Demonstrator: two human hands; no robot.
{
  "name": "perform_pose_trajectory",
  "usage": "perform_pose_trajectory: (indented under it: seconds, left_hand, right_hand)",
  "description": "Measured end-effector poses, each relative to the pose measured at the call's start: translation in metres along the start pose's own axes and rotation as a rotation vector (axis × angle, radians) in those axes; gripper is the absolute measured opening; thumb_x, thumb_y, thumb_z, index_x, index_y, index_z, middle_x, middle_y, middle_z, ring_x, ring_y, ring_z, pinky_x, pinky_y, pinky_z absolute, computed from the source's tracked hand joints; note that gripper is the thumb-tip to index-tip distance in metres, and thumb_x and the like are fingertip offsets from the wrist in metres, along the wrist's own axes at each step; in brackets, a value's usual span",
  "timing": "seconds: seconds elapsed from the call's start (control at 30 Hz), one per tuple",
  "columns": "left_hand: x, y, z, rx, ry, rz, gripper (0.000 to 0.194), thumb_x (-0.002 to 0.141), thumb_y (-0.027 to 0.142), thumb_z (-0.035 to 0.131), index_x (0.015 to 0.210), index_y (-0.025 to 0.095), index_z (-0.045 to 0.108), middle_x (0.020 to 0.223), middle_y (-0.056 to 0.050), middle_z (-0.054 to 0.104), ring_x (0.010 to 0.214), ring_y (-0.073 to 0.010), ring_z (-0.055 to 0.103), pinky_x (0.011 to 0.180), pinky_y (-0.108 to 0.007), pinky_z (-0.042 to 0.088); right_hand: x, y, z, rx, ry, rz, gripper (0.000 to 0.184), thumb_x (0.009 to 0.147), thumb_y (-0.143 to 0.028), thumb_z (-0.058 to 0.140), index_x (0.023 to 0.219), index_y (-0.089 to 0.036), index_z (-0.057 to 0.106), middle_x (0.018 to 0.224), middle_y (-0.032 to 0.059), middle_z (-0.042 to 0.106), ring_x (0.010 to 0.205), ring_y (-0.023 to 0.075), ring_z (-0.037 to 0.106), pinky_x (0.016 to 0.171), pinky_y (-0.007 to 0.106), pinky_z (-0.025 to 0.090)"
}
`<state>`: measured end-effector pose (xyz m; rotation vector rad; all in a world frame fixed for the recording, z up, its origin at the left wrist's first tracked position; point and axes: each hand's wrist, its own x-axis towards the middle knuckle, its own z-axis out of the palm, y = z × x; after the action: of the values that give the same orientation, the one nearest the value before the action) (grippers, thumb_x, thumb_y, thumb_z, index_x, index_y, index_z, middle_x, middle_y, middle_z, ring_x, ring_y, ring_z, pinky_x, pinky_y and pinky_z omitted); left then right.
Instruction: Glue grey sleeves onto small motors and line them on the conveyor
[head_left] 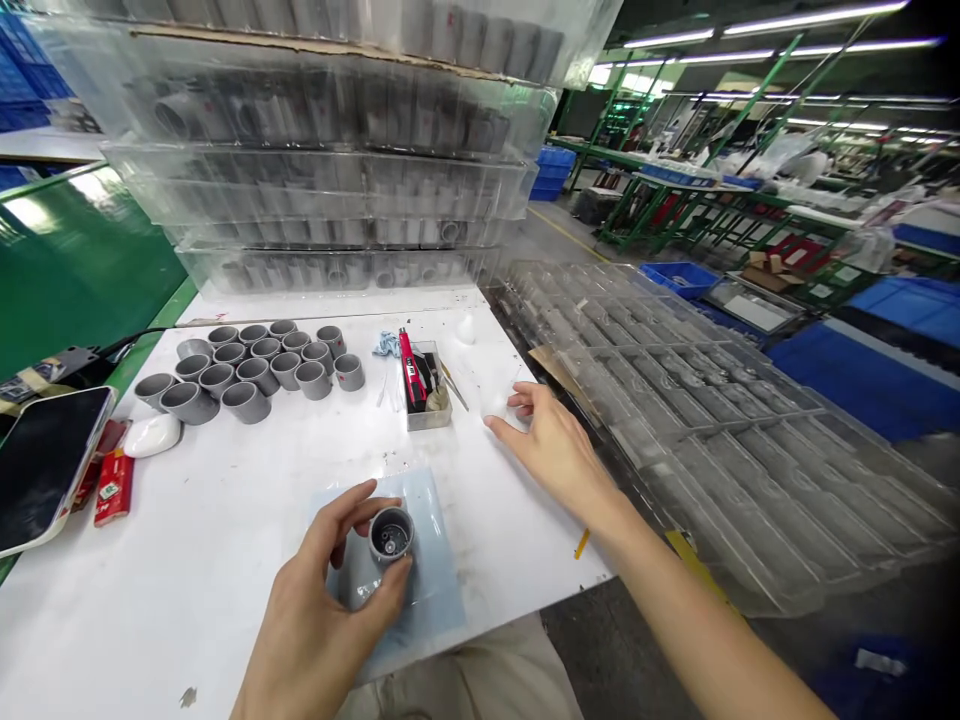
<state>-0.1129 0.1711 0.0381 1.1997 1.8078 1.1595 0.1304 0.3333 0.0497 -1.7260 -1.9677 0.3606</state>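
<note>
My left hand is closed on a small grey cylindrical cup, its thumb and fingers on opposite sides of the rim. Round metallic-looking details show inside it. Beneath lies a light blue sheet with clear plastic on it. Over the right side of the white table, my right hand is open, thumb and fingers apart. Something pale and see-through lies by its fingertips; its kind is unclear. Several similar grey cups stand in a group at the back left.
A small clear box holds a red-and-black tool; tweezers lean beside it. At left are a phone, a white mouse and a red packet. Stacked clear trays rise behind; more trays lie right.
</note>
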Motion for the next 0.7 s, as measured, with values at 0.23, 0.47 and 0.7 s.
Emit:
perform_pose_trajectory:
  seconds: [0.23, 0.47, 0.7]
  left_hand:
    - [-0.013, -0.012, 0.009, -0.132, 0.048, -0.033, 0.053, 0.089, 0.055, 0.078, 0.135, 0.034, 0.064, 0.131, -0.005, 0.083, 0.131, -0.0316, 0.071, 0.111, -0.048, 0.048]
    - [-0.010, -0.015, 0.009, -0.200, 0.083, -0.086, 0.054, 0.086, 0.053, 0.081, 0.132, 0.032, 0.064, 0.131, -0.007, 0.083, 0.135, -0.0338, 0.069, 0.109, -0.050, 0.045]
    - [-0.009, -0.017, 0.011, -0.194, 0.033, -0.036, 0.053, 0.088, 0.042, 0.080, 0.137, 0.035, 0.061, 0.133, -0.002, 0.082, 0.131, -0.0286, 0.070, 0.106, -0.046, 0.044]
  right_hand:
    - [0.055, 0.002, 0.007, -0.129, -0.021, 0.000, 0.019, 0.099, -0.036, 0.067, 0.087, -0.021, 0.071, 0.087, 0.0092, 0.078, 0.084, 0.0280, 0.072, 0.069, 0.034, 0.037]
    - [0.038, -0.007, -0.003, -0.012, 0.095, -0.085, 0.033, 0.096, -0.039, 0.071, 0.118, -0.014, 0.072, 0.104, 0.0123, 0.080, 0.087, 0.0279, 0.073, 0.076, 0.037, 0.048]
    - [0.023, -0.065, -0.004, 0.190, 0.028, -0.363, 0.029, 0.096, -0.043, 0.077, 0.118, -0.023, 0.081, 0.102, 0.0028, 0.081, 0.084, 0.0203, 0.072, 0.076, 0.033, 0.054]
